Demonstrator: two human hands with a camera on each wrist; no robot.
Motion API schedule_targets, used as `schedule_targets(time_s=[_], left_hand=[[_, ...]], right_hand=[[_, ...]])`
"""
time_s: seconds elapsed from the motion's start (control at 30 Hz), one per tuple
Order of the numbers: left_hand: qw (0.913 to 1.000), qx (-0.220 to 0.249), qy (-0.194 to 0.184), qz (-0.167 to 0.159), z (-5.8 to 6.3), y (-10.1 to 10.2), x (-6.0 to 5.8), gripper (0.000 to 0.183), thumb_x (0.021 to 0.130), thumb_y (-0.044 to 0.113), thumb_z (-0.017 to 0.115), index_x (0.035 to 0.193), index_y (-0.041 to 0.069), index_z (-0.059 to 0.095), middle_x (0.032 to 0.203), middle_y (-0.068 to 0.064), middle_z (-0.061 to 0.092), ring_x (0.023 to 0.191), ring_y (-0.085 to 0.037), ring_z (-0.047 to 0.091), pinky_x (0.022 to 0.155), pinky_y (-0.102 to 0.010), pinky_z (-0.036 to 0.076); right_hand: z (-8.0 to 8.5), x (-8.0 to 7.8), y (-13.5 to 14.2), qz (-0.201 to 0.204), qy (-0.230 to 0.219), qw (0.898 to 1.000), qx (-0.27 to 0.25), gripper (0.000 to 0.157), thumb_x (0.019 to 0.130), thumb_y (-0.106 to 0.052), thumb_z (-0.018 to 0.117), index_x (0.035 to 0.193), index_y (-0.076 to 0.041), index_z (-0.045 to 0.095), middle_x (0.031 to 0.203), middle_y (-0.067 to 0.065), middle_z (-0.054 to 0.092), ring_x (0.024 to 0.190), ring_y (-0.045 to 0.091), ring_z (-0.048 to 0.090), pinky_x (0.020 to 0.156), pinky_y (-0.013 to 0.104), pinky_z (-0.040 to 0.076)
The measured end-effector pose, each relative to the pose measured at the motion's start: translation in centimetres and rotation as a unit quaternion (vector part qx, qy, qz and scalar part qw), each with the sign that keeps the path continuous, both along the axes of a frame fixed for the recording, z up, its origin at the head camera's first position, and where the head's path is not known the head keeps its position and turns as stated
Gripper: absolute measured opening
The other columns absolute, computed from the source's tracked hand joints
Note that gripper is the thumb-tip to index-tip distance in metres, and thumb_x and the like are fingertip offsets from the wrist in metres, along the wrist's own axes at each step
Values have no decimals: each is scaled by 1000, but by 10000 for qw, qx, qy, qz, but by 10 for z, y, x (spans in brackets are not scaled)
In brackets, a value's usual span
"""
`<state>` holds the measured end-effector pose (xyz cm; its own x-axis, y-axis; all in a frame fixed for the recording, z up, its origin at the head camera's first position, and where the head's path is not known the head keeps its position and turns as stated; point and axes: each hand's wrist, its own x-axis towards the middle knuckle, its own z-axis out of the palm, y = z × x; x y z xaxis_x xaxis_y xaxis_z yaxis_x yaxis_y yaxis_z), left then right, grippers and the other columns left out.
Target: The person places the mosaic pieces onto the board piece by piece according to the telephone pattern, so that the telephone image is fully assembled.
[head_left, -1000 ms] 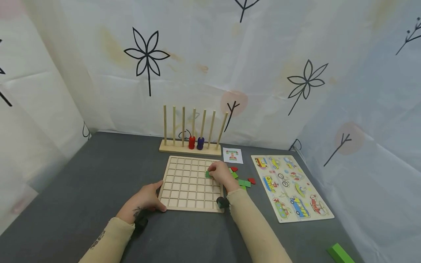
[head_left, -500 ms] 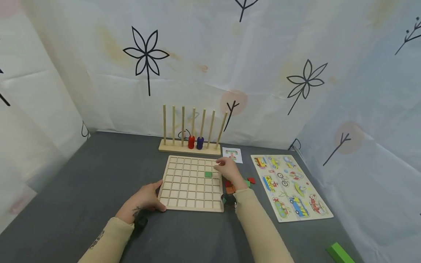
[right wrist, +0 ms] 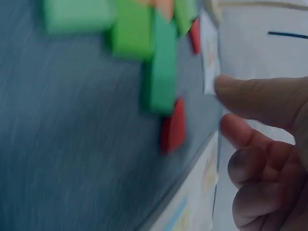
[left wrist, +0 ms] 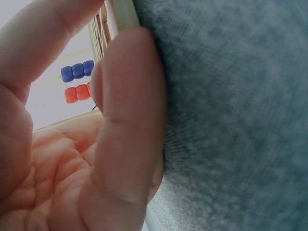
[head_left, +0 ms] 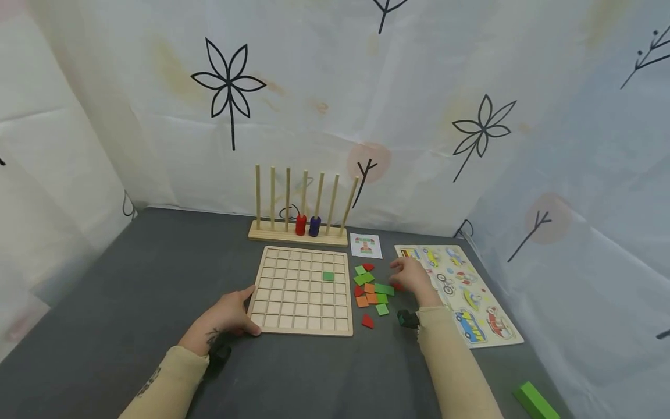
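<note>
A wooden grid board (head_left: pixel 293 333) lies flat, with one green square tile (head_left: pixel 328 276) in a cell of its right part. At the board's near left corner is my left hand (head_left: pixel 225 320), thumb at the front edge and index finger along the left side. In the left wrist view that hand (left wrist: pixel 120 115) has its thumb straight against the board's edge. My right hand (head_left: pixel 416 280) hovers over the table right of the loose pieces, overlapping a red piece (head_left: pixel 399 287). In the right wrist view its thumb and fingers stand apart with nothing between them, near the red piece (right wrist: pixel 174 127).
Several green, orange and red pieces (head_left: pixel 371 298) lie right of the board, below a small pattern card (head_left: pixel 366 245). Behind stands a peg rack (head_left: pixel 272 231) with red and blue beads. A picture puzzle (head_left: pixel 487 308) and a green block (head_left: pixel 536 400) are farther right.
My right hand has let go of the green tile on the board and moved right, past the loose pieces. My left hand has stayed at the board's corner.
</note>
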<state>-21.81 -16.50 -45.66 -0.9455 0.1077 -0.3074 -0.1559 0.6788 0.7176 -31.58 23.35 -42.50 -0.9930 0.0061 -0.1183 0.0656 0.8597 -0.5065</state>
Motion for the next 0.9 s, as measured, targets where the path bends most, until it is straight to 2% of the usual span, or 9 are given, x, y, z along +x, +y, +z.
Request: schedule_targets(time_s=[0.13, 0.3, 0.47, 0.57, 0.67, 0.77, 0.83, 0.9], left_hand=[[10000, -23, 13, -5, 2, -1, 1, 114, 54, 8, 88, 146, -3, 21, 67, -12, 53, 51, -19, 54, 51, -31, 47], [10000, 76, 15, -21, 4, 0, 3, 115, 54, 8, 88, 146, -3, 20, 64, -11, 54, 50, -18, 52, 51, -31, 47], [9999, 124, 6, -17, 6, 1, 4, 115, 54, 7, 88, 146, -2, 20, 63, -11, 55, 49, -18, 51, 51, -31, 46], [9999, 140, -4, -21, 7, 0, 5, 115, 55, 7, 88, 146, -2, 20, 65, -11, 55, 50, -19, 53, 52, -31, 47], [9999, 152, -9, -48, 8, 0, 5, 115, 55, 7, 88, 146, -2, 19, 66, -11, 55, 51, -19, 53, 52, -31, 47], [9999, 159, -25, -25, 8, 1, 4, 115, 55, 7, 88, 146, -2, 19, 65, -11, 55, 50, -19, 52, 51, -31, 46], [9999, 161, -41, -11, 7, 1, 4, 114, 55, 6, 88, 146, -2, 19, 64, -11, 54, 50, -18, 51, 51, -31, 46], [9999, 157, -46, 14, 7, 1, 4, 114, 55, 6, 88, 146, -2, 20, 64, -11, 54, 49, -18, 51, 51, -31, 46]], right_hand=[[-3, 3, 8, 195, -379, 9975, 572, 32, 72, -6, 73, 104, -8, 69, 99, 9, 65, 84, 21, 58, 72, 39, 46], [-5, 7, 9, 414, -385, 9936, 980, 27, 69, -6, 77, 95, -13, 73, 97, 4, 68, 88, 21, 59, 77, 45, 46], [-6, 7, 8, 711, -223, 9869, 1432, 20, 69, -8, 77, 88, -11, 72, 86, 2, 67, 75, 17, 57, 67, 38, 47], [-6, 6, 7, 798, -249, 9846, 1532, 14, 70, -8, 74, 83, -10, 71, 79, 1, 65, 68, 17, 54, 61, 34, 45], [-7, 4, 5, 714, -239, 9842, 1600, 4, 72, -8, 69, 75, -10, 69, 68, -2, 59, 62, 15, 50, 55, 31, 40], [-7, 2, 2, 511, -48, 9839, 1713, 9, 74, -7, 62, 65, -10, 64, 58, -3, 49, 53, 14, 42, 49, 29, 33], [-7, 2, -3, 343, 195, 9851, 1675, 12, 76, -8, 59, 65, -8, 63, 59, -1, 48, 52, 15, 40, 48, 30, 31], [-4, 2, -11, 214, 445, 9892, 1380, 11, 80, -9, 57, 73, -7, 65, 65, 1, 55, 56, 15, 45, 50, 31, 36]])
